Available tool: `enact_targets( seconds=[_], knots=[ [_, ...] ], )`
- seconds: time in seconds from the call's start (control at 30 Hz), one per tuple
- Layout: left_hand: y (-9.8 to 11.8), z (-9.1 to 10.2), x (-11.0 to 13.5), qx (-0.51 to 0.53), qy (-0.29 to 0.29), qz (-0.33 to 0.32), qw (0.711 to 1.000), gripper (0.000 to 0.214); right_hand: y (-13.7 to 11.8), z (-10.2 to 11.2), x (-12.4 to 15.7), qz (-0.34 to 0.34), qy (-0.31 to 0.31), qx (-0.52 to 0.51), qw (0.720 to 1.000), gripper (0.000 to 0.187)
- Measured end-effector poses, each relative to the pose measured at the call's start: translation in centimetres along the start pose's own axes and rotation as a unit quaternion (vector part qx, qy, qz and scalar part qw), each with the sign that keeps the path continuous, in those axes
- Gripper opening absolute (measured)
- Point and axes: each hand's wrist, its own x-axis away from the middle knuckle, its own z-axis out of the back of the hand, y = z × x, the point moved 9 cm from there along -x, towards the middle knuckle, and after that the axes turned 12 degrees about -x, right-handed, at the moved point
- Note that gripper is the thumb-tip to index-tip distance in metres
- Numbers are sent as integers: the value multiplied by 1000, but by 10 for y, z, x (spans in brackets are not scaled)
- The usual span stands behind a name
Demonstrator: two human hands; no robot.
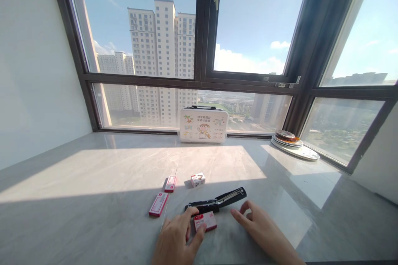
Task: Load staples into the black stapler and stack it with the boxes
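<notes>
A black stapler (214, 203) lies on the marble-look sill, its upper arm swung up and back so the metal channel shows. Just in front of it is a small red and white box (207, 220), which looks like a staple box. My left hand (178, 236) grips this box at its left side, index finger at the upper corner and thumb along the front. My right hand (258, 225) is held to the right of the stapler, thumb and index finger apart, with nothing in it. Its other fingers are curled and partly hidden.
Two flat pink-edged boxes (158, 204) (171, 183) lie to the left. Behind the stapler sits a small white and red box (198, 179). A white cartoon-printed case (203, 126) stands against the window. Stacked round plates or lids (294, 149) lie at the right corner.
</notes>
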Motion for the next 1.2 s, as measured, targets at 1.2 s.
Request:
enact_targets(
  seconds=[1.2],
  knots=[
    [22,14,-24,-57,-20,-87,994,10,-131,-47,-32,226,-73,93,967,30]
  ],
)
